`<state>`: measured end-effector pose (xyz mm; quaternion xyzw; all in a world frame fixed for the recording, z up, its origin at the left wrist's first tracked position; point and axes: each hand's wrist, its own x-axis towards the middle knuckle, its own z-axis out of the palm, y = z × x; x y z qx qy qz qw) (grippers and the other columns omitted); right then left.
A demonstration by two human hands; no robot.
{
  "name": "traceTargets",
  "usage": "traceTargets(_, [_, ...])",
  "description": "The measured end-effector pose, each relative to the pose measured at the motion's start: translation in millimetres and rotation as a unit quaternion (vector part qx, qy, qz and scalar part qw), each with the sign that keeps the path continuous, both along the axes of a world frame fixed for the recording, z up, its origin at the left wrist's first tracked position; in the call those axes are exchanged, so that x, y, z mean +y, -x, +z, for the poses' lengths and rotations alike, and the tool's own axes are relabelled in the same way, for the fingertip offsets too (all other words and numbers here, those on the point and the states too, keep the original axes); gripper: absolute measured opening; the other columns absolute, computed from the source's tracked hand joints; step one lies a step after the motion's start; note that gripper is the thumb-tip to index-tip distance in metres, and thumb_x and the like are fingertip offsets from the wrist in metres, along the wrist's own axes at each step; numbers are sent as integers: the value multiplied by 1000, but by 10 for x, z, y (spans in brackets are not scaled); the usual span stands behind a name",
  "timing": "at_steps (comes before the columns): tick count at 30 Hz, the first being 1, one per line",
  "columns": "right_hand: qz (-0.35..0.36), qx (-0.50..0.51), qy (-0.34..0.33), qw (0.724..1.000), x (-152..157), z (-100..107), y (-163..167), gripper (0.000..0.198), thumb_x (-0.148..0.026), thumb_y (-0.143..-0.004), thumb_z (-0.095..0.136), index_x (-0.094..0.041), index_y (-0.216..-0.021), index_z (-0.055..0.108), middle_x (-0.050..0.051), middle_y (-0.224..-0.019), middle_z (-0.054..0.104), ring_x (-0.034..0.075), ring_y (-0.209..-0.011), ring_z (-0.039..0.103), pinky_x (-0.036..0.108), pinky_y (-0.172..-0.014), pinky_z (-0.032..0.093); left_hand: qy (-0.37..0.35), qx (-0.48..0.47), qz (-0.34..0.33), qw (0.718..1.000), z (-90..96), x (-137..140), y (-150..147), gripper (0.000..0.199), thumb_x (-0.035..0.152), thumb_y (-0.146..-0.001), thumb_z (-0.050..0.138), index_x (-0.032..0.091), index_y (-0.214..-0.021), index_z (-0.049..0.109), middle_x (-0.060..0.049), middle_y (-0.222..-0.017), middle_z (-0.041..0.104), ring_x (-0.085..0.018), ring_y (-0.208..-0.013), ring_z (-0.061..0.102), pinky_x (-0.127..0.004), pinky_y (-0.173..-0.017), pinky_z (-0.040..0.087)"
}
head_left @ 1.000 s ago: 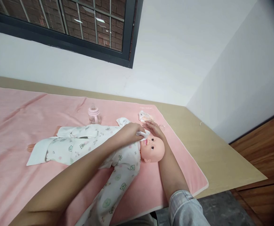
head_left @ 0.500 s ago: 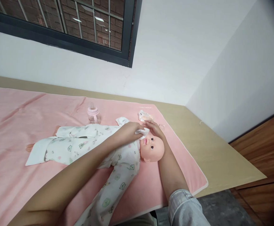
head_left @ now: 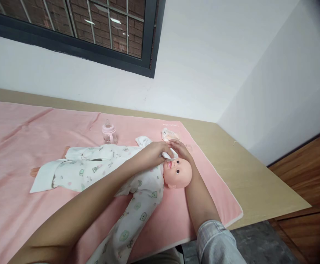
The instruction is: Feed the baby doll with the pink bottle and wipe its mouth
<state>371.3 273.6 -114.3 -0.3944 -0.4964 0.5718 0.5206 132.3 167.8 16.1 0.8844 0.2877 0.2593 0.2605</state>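
A baby doll [head_left: 178, 173] in white printed pajamas lies on its back on the pink blanket [head_left: 17, 135], its bald head toward the right. My left hand [head_left: 155, 153] reaches across its chest, fingers closed on a white wipe [head_left: 172, 155] that rests against the doll's far cheek, beside the mouth. Beyond the head is my right hand [head_left: 180, 148], its fingers extended and lightly curved along the far side of the face. Its palm is partly hidden. Just past those fingertips lies a small crumpled plastic packet [head_left: 167, 134].
A pink-lidded baby bottle [head_left: 109, 133] stands upright on the blanket beyond the doll's legs. The wooden tabletop [head_left: 248, 176] shows along the right and back. A white wall and a dark-framed window [head_left: 149, 40] rise behind it.
My left hand and the wipe have shifted slightly right along the doll's cheek toward its eye. The right hand and the doll look nearly unmoved.
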Motion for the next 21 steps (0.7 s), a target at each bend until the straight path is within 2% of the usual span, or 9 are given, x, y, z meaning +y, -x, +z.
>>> traceTargets(7, [6,4,2,1000,17,-21,-10,34,-37,-68,79,-23,-97,70,2,-93,73,17,-88,69,38,-100,48,-3,11,-13,1000,-22,-37,-29,36,-2,-71,55,20,-91,76,-2,-97,71,-17,-92,65,-24,-80,46])
traceTargets(15, [9,15,2,1000,28,-27,-11,33,-34,-67,80,-22,-97,70,2,-92,74,16,-86,69,37,-99,49,-32,28,-18,999,-62,-12,-10,39,-2,-72,51,21,-92,75,-1,-100,71,-18,-95,65,-23,-81,45])
traceTargets(21, [12,18,6,1000,16,-17,-15,35,-35,-66,80,-22,-97,70,1,-93,73,16,-87,69,37,-100,49,-28,28,-32,999,-65,-6,8,36,2,-73,51,21,-93,74,0,-99,71,-17,-95,64,-23,-79,45])
